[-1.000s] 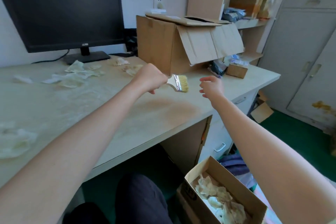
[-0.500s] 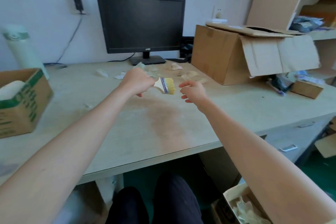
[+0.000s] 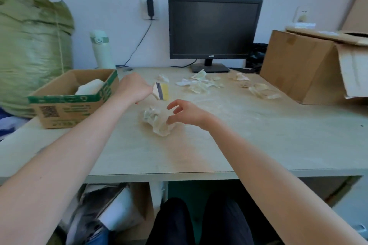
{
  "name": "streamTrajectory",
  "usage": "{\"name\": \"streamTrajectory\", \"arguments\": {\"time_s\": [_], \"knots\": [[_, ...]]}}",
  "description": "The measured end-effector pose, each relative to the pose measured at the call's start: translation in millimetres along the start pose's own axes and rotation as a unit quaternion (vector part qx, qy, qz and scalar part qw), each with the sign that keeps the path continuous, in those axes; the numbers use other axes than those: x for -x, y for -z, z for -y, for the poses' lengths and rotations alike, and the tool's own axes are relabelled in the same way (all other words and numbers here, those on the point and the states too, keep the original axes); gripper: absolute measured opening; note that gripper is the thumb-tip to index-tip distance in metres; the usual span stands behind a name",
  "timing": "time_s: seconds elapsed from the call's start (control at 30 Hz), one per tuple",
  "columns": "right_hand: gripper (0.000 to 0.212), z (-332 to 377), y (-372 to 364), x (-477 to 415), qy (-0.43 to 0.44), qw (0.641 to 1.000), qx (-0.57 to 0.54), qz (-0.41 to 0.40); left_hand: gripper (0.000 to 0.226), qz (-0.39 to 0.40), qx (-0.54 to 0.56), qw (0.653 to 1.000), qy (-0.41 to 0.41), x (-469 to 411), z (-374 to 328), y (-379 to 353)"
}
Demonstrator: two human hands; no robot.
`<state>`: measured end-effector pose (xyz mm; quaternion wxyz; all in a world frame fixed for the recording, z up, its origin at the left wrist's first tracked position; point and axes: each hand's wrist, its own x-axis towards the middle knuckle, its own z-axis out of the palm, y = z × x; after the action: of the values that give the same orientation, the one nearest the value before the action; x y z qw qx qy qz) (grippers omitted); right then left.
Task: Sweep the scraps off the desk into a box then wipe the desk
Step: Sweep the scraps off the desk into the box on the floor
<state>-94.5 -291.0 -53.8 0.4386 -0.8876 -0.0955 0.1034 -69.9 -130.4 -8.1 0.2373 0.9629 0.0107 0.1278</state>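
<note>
Left hand (image 3: pixel 135 90): curled tight round the handle of the brush (image 3: pixel 162 91), bristles pointing right, a little above the desk (image 3: pixel 258 139).
Right hand (image 3: pixel 187 113): holds nothing; fingers spread and half bent, thumb at the edge of the crumpled scrap (image 3: pixel 157 122). I cannot tell if it touches.
Crumpled scrap: on the desk, just below the brush.
Other scraps (image 3: pixel 199 84): scattered before the monitor (image 3: pixel 215 28), well apart from both hands.
Green-trimmed box (image 3: pixel 69 103): on the desk's left end, just beside the left hand.
Risk: the scraps look light. A brisk sweep could flick them past the box or off the far edge, and a grab could leave crumbs behind.
Change: half a second ago both hands hung nearer the monitor's scraps. The view has since swung left, and the right hand has come down to the near scrap.
</note>
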Motion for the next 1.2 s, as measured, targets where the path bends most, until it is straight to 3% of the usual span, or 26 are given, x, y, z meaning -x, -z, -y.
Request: {"name": "streamTrajectory", "arguments": {"time_s": [0.1,0.23,0.53,0.87,1.2], "knots": [[0.068,-0.5,-11.7,-5.2,0.013,0.997,0.067,0.044,0.026,-0.035,-0.051,0.998,-0.014,-0.8,14.7,8.0],[0.079,-7.2,-24.1,-13.8,0.008,0.99,0.136,0.028,0.025,-0.03,-0.089,0.996,-0.008,-0.7,28.6,13.5],[0.073,-7.9,-26.1,-22.8,-0.013,0.997,0.068,-0.022,0.033,0.036,-0.106,0.994,0.007,-2.9,23.2,20.1],[0.068,-0.9,-37.9,-38.0,-0.02,0.995,0.066,-0.067,0.02,0.133,0.036,0.989,0.061,-8.2,14.6,20.6],[0.041,-11.7,-25.7,-53.6,-0.057,0.986,0.074,-0.14,0.024,0.028,0.046,0.998,0.023,-30.5,14.6,6.9]]}}
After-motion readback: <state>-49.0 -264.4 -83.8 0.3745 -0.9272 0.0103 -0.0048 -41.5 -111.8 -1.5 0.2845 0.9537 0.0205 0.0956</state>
